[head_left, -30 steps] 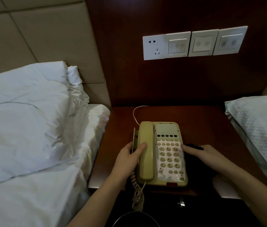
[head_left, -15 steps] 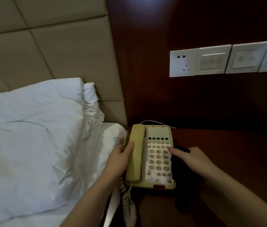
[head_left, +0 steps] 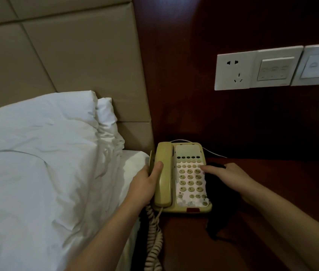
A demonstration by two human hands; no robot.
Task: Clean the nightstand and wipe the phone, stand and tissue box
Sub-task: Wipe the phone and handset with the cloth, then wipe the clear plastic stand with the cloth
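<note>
- A beige phone (head_left: 182, 178) sits at the left edge of a dark wooden surface (head_left: 284, 192), handset in its cradle.
- The left hand (head_left: 146, 184) grips the phone's left side, thumb lying on the handset.
- The right hand (head_left: 227, 177) rests on a dark cloth (head_left: 219, 208) beside the phone, a fingertip touching the keypad's right edge.
- A coiled cord (head_left: 154, 237) hangs from the phone's near end.
- A white pillow (head_left: 37, 163) lies on the bed to the left, against a padded headboard (head_left: 66, 55).
- A wall socket (head_left: 235, 70) and switches (head_left: 276, 68) sit on the wood panel above.
</note>
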